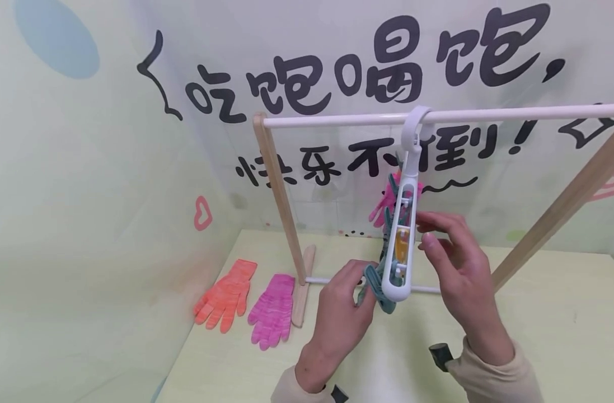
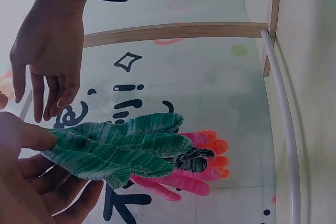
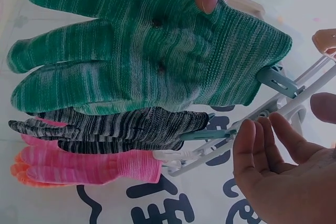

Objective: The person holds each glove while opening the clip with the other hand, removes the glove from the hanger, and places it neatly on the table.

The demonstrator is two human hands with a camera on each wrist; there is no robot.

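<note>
My left hand (image 1: 343, 305) pinches a green knitted glove (image 2: 121, 148) between thumb and fingers. A teal clip (image 3: 278, 81) on the white clip hanger (image 1: 398, 292) bites the glove's cuff. Farther along the hanger hang a black-and-grey striped glove (image 3: 121, 129), a pink glove (image 3: 94, 163) and, behind it, an orange glove (image 3: 26, 171). My right hand (image 1: 460, 268) is at the hanger's right side, fingers loosely bent and thumb apart, gripping nothing. Its fingertips are close to the hanger bar; whether they touch it I cannot tell.
The hanger hooks over the white rod (image 1: 327, 120) of a rack with wooden legs (image 1: 281, 201). Left of the rack, an orange glove (image 1: 228, 294) and a purple-pink glove (image 1: 272, 310) lie flat on the pale table (image 1: 548, 313). A printed cloth wall stands behind.
</note>
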